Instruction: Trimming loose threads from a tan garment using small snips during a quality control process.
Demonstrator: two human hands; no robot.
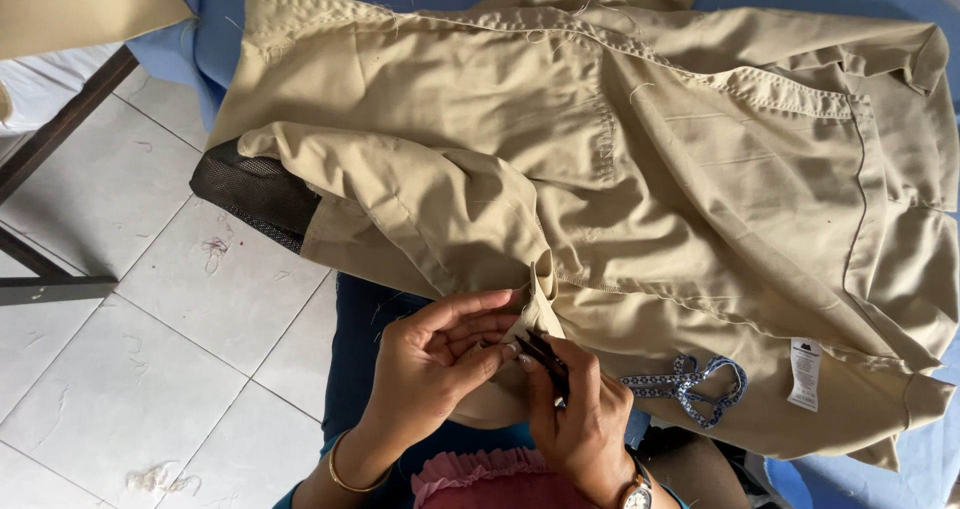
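A beige garment lies spread across a blue-covered surface, with a black mesh patch at its left end. My left hand pinches a small fold of the beige cloth at the garment's near edge. My right hand holds a small dark cutting tool, its tip at that same fold. A blue patterned ribbon lies on the cloth just right of my right hand, next to a white label.
The blue cover shows around the garment. A white tiled floor with thread scraps lies at the left. A dark wooden table frame and another beige cloth stand at the upper left.
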